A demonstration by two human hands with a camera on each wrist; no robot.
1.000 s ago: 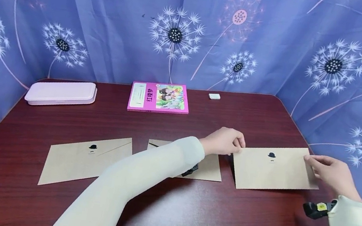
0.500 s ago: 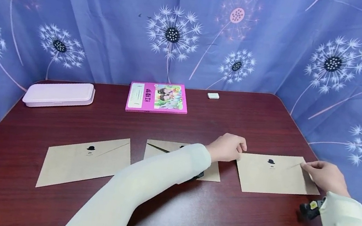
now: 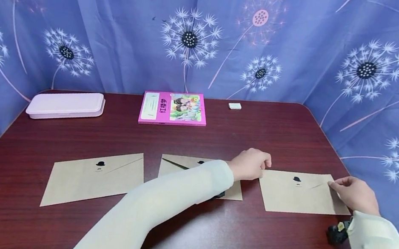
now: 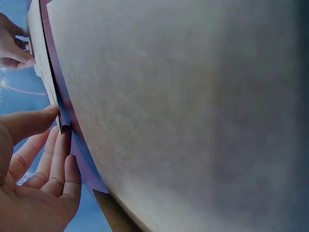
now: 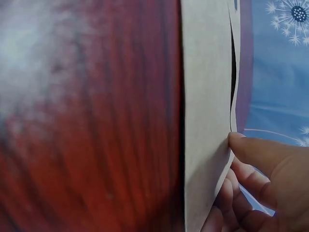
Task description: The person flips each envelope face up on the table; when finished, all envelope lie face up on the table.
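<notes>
Three kraft-paper envelopes with a small black bowler-hat print lie in a row. My left hand point(image 3: 251, 164) pinches the upper left corner of the right envelope point(image 3: 297, 197); in the left wrist view the thumb and fingers take that corner point(image 4: 55, 106) between them. On the opposite side, my right hand point(image 3: 357, 194) holds the upper right corner between thumb and fingers. The right wrist view shows a dark slit at the envelope's point(image 5: 207, 96) upper edge. Partly hidden under my left sleeve is the middle envelope point(image 3: 235, 192), its flap slightly raised. The left envelope point(image 3: 93, 188) lies untouched.
A pale pink pencil case point(image 3: 64, 105) sits at the back left. Behind the envelopes are a pink book point(image 3: 174, 108) and a small white eraser point(image 3: 235, 105). Blue dandelion-print cloth point(image 3: 139, 38) surrounds the dark red table point(image 3: 202, 237) at the back and sides.
The right envelope has come down from a tilted, raised position to lie nearly flat on the table. Both hands lowered with it, and the right hand shifted slightly left.
</notes>
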